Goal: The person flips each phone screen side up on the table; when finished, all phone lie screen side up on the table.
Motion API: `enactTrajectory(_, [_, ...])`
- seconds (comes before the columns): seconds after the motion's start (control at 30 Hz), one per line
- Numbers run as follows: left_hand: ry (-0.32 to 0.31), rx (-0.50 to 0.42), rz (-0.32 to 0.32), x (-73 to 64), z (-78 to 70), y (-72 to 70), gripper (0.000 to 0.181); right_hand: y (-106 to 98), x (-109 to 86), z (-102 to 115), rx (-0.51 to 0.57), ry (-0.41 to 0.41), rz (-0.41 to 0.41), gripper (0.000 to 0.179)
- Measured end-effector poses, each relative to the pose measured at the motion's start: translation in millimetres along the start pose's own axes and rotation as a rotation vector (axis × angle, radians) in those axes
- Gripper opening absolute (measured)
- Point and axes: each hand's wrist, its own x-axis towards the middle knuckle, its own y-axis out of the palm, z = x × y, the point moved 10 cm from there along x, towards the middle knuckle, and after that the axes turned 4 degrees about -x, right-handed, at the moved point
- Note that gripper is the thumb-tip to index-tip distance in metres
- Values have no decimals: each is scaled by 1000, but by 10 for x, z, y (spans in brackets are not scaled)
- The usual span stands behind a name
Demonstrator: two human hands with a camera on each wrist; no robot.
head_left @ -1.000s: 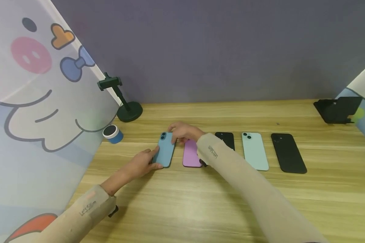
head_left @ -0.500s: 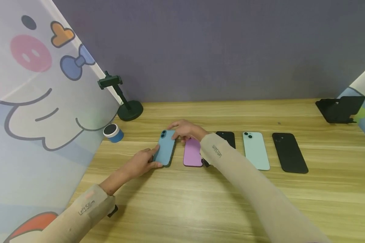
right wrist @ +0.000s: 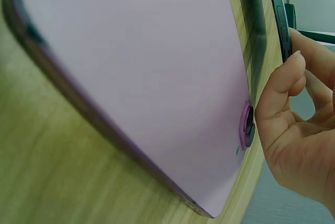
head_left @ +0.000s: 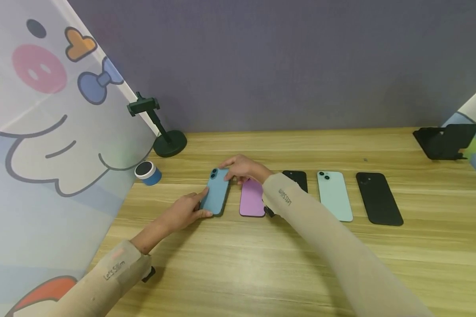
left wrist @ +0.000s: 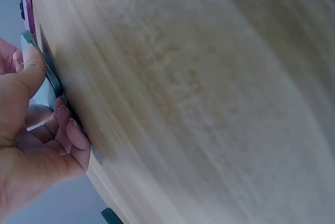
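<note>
Both hands hold a light blue smartphone [head_left: 215,193], back side up, with its two lenses at the far left corner. My left hand [head_left: 186,211] grips its left side and near end. In the left wrist view the phone is close over the table, with a dark shadow beneath. My right hand [head_left: 242,168] pinches the far right corner; its thumb is on the side edge with the buttons in the right wrist view. Just right of it lies a pink-purple smartphone [head_left: 251,199], back up. The right hand and sleeve cover its far part in the head view.
Rightward in the row lie a black phone [head_left: 297,179] partly behind the right sleeve, a mint phone [head_left: 335,197] and another black phone [head_left: 379,199]. A dark green phone stand [head_left: 168,143] and a blue-white round jar [head_left: 148,173] are left; a black folding stand [head_left: 446,141] is far right.
The blue phone tips slightly, so more of its near and right side edge shows. Both hands keep hold of it; the other phones stay put while the view shifts a little.
</note>
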Motion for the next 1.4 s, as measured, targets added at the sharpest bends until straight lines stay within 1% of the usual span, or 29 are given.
enactTrajectory(0.3, [0, 1, -9, -8, -12, 5, 81, -24, 0, 10, -32, -7, -10, 51])
enactTrajectory(0.5, [-11, 1, 10, -8, -11, 2, 79, -43, 10, -4, -67, -1, -11, 51])
enactTrajectory(0.6, [-6, 10, 17, -7, -16, 3, 78, -37, 16, -21, -73, 4, -3, 51])
enactTrajectory(0.7, [-3, 39, 8, -11, -29, -4, 79, -25, 25, -47, -67, 11, 11, 51])
enactTrajectory(0.8, [18, 94, -29, -19, -76, -35, 80, -26, 32, -57, -64, 14, 17, 51])
enactTrajectory(0.93, [66, 158, -86, -19, -204, -85, 76, -41, 36, -44, -65, 12, 15, 51])
enactTrajectory(1.0, [86, 163, -93, -16, -269, -87, 73, -41, 38, -35, -65, 12, 19, 50])
enactTrajectory(1.1, [109, 155, -86, 12, -356, -64, 70, -55, 29, -30, -57, 13, 23, 50])
enactTrajectory(1.23, [117, 176, -75, 46, -408, 5, 72, -55, 20, -26, -53, 12, 32, 49])
enactTrajectory(1.4, [132, 214, -105, 62, -456, 35, 74, -43, 19, -16, -41, 8, 37, 50])
